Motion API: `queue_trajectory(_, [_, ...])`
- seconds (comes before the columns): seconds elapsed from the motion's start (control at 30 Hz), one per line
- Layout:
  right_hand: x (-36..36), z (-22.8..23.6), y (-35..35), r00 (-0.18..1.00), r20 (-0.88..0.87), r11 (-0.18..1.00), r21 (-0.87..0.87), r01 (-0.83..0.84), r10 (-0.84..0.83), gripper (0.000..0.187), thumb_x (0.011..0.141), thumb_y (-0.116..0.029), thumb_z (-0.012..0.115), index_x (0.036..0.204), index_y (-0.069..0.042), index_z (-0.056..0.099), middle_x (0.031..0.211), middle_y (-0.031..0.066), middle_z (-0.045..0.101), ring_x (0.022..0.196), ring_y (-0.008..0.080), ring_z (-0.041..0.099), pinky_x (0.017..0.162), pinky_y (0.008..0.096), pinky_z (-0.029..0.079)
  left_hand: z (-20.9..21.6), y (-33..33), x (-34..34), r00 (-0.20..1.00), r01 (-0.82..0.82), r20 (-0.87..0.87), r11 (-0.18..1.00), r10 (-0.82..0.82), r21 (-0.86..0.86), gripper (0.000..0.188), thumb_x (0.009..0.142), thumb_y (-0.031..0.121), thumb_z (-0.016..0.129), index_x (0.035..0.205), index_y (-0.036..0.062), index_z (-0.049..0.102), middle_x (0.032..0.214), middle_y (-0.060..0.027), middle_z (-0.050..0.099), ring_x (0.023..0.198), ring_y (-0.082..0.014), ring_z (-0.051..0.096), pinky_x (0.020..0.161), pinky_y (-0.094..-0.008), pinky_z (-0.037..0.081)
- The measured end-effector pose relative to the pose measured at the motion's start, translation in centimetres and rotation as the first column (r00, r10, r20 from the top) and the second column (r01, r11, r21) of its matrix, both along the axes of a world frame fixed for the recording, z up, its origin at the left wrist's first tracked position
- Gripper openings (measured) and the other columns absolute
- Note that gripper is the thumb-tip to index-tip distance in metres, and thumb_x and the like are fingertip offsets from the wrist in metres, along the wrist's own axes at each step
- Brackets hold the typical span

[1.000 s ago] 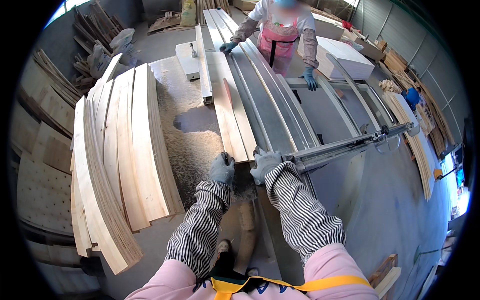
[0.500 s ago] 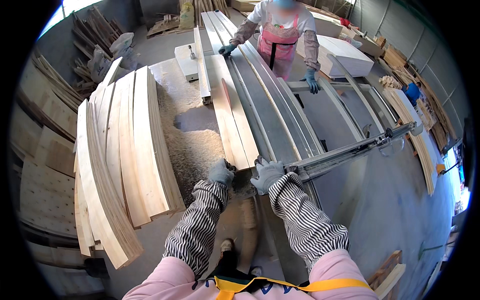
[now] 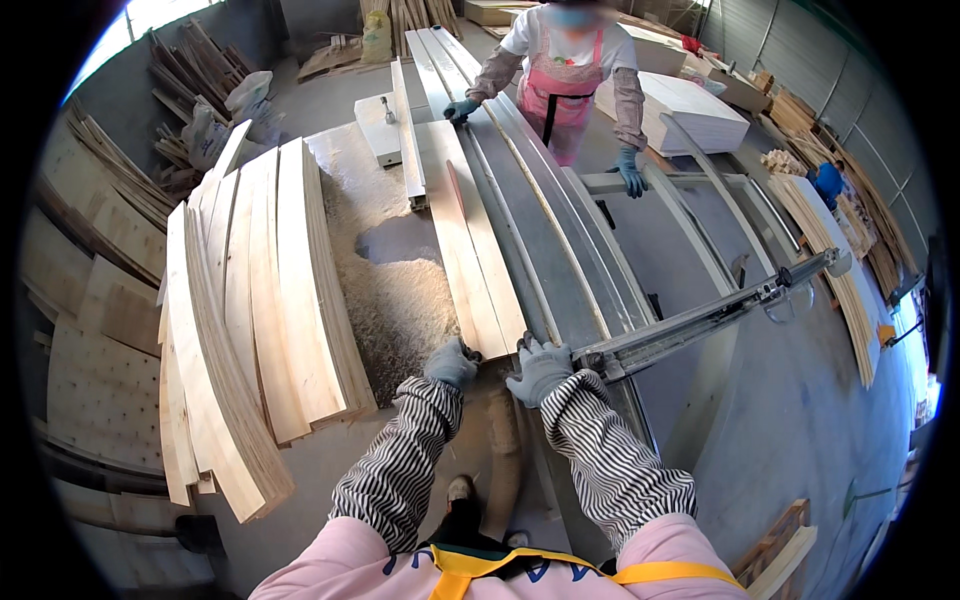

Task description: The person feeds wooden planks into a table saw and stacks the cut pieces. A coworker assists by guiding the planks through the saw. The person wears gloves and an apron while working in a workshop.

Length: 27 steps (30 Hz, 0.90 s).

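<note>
A long pale wooden board (image 3: 470, 240) lies lengthwise on the grey saw table (image 3: 560, 260). My left hand (image 3: 452, 362), in a grey glove, presses against the board's near end at its left corner. Beside it, my right hand (image 3: 540, 366), gloved too, rests at the board's near right corner, touching the metal fence bar (image 3: 700, 315). At the far end of the table a person in a pink apron (image 3: 565, 85) has a blue-gloved hand (image 3: 460, 108) on the table and the other hanging by their side.
A tall stack of pale boards (image 3: 260, 300) stands at my left, with a sawdust heap (image 3: 400, 310) between it and the saw table. White sheets (image 3: 680, 105) lie at the back right. More timber lines the left wall and right floor.
The board and both my hands have slid a little forward along the saw table, away from me. The person at the far end has stayed in place.
</note>
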State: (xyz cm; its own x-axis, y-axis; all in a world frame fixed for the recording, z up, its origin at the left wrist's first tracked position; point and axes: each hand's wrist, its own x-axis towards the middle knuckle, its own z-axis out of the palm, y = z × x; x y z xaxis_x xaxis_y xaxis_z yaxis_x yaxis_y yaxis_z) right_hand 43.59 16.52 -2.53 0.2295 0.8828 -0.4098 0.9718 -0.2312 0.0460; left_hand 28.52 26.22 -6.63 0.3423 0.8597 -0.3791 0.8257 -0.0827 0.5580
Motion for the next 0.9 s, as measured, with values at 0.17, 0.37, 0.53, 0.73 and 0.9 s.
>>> queue_trajectory(0.17, [-0.5,0.0,-1.5,1.000,-0.007,1.000,0.003,-0.011,0.011,0.070,0.080,-0.053,0.049,0.132,-0.007,0.047,0.145,0.0125,0.036,0.122,0.0232,0.044,0.099,0.0443,0.029,-0.3,-1.4,-0.6,1.000,0.005,-0.024,1.000,-0.005,-0.016,0.034,0.079,0.033,0.067,0.099,0.0067,0.062,0.096,-0.0164,0.066,0.093,-0.0310,0.062,0.081,-0.0395,0.048])
queue_trajectory(0.37, [-1.5,4.4,2.2,0.987,-0.134,0.996,-0.019,0.089,-0.091,0.063,0.085,-0.052,0.047,0.133,-0.011,0.045,0.136,0.0093,0.045,0.125,0.0273,0.040,0.101,0.0462,0.029,0.6,-2.2,-1.1,1.000,0.027,0.017,0.999,-0.026,-0.028,0.035,0.079,0.034,0.066,0.103,0.0073,0.061,0.099,-0.0178,0.065,0.096,-0.0325,0.061,0.082,-0.0405,0.048])
queue_trajectory(0.53, [-4.3,0.4,6.6,0.929,-0.259,0.942,0.136,0.306,-0.264,0.077,0.088,-0.056,0.044,0.148,-0.016,0.017,0.155,0.0136,0.000,0.141,0.0376,0.001,0.113,0.0536,0.008,2.4,-2.5,-1.0,0.995,0.046,0.084,0.999,-0.045,-0.011,0.038,0.077,0.032,0.068,0.103,0.0049,0.059,0.100,-0.0190,0.064,0.096,-0.0328,0.061,0.083,-0.0394,0.047])
queue_trajectory(0.73, [-5.6,-1.5,5.9,0.960,-0.141,0.961,0.102,0.259,-0.244,0.081,0.087,-0.063,0.040,0.149,-0.020,0.011,0.155,0.0120,0.000,0.142,0.0350,-0.002,0.112,0.0559,0.002,-1.2,-3.0,-2.1,0.979,0.004,0.204,0.999,0.003,-0.035,0.028,0.075,0.026,0.070,0.090,0.0021,0.064,0.076,-0.0126,0.067,0.067,-0.0214,0.065,0.062,-0.0327,0.050])
queue_trajectory(0.9, [-5.7,-2.5,3.8,0.980,-0.096,0.969,0.159,0.187,-0.174,0.085,0.083,-0.065,0.045,0.148,-0.018,0.018,0.155,0.0131,0.006,0.142,0.0361,0.002,0.111,0.0572,0.005,-1.3,-5.8,-3.2,0.958,0.080,0.286,0.948,0.012,-0.307,0.036,0.077,0.032,0.071,0.089,-0.0012,0.064,0.073,-0.0090,0.066,0.060,-0.0155,0.063,0.054,-0.0282,0.049])
